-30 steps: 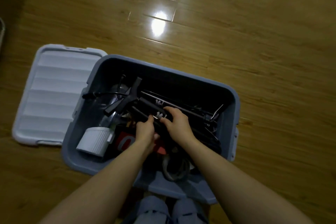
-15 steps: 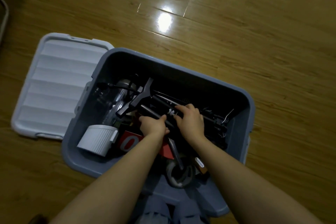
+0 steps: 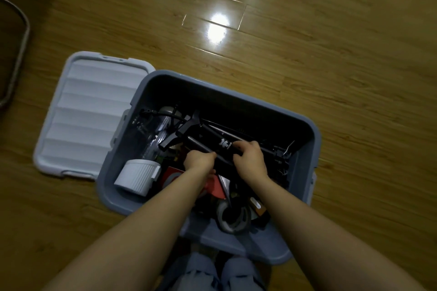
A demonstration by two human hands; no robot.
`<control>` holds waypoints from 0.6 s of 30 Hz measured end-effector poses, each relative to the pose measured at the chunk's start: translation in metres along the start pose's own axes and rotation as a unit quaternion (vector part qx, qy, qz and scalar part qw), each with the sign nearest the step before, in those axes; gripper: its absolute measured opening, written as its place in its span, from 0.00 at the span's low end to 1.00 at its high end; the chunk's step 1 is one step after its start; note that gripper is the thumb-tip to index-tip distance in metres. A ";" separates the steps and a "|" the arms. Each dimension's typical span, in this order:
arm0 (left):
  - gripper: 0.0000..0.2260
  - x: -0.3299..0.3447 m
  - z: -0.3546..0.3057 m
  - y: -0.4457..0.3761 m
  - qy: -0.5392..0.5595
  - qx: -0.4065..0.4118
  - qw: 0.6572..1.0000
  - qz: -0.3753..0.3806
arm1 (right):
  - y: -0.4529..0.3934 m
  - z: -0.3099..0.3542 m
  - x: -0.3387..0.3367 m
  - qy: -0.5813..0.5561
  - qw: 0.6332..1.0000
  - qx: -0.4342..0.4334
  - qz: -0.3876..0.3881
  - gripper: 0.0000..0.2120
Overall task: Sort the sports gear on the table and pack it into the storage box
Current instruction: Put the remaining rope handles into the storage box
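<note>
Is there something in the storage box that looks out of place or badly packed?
Mostly no. In the storage box, the long black gear gripped by both hands lies diagonally over other items, not yet settled. The lid lies off, on the floor beside it.

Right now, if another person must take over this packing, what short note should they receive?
Left hand: grips a thin black pole inside the storage box.
Right hand: fingers curled on the black pole bundle beside it.
In the box: white ribbed container, red item, grey roll, clear bottle.
Lid lies off, on the floor to the left.
Done: much gear is packed.
Left: settle the poles, fit the lid.
</note>
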State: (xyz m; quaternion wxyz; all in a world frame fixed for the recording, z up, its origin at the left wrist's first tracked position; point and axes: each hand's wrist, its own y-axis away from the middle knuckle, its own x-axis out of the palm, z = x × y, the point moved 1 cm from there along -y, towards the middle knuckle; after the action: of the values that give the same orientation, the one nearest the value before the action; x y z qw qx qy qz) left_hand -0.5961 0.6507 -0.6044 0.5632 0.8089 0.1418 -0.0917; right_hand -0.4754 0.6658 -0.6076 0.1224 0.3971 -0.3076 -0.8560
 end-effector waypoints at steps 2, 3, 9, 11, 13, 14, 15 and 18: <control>0.06 -0.001 -0.006 0.026 0.000 0.012 1.000 0.027 | 0.019 0.003 -0.013 -0.111 0.993 0.035 -0.011 0.15; 0.06 0.000 -0.009 0.040 0.000 0.018 0.999 0.044 | 0.027 0.005 -0.021 -0.152 0.987 0.053 -0.014 0.14; 0.05 0.006 -0.026 0.133 -0.022 0.051 0.990 0.128 | 0.096 0.014 -0.082 -0.222 0.971 0.085 -0.033 0.10; 0.08 0.012 -0.038 0.174 -0.034 0.062 0.987 0.146 | 0.126 0.015 -0.115 -0.243 0.964 0.094 -0.060 0.09; 0.09 0.018 -0.053 0.209 -0.040 0.076 0.984 0.157 | 0.150 0.017 -0.145 -0.262 0.957 0.088 -0.083 0.10; 0.08 0.021 -0.062 0.227 -0.046 0.086 0.982 0.161 | 0.162 0.019 -0.162 -0.269 0.955 0.086 -0.094 0.10; 0.08 0.025 -0.070 0.246 -0.050 0.097 0.980 0.163 | 0.175 0.019 -0.180 -0.277 0.951 0.086 -0.104 0.10; 0.10 0.038 -0.090 0.300 -0.072 0.145 0.972 0.170 | 0.213 0.021 -0.225 -0.301 0.941 0.087 -0.130 0.10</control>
State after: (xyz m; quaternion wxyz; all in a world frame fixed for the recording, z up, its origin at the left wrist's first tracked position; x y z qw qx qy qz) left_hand -0.4611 0.6420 -0.3195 0.4556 0.8856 -0.0539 -0.0723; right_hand -0.3509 0.6110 -0.3283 -0.1230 0.1665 -0.3496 -0.9137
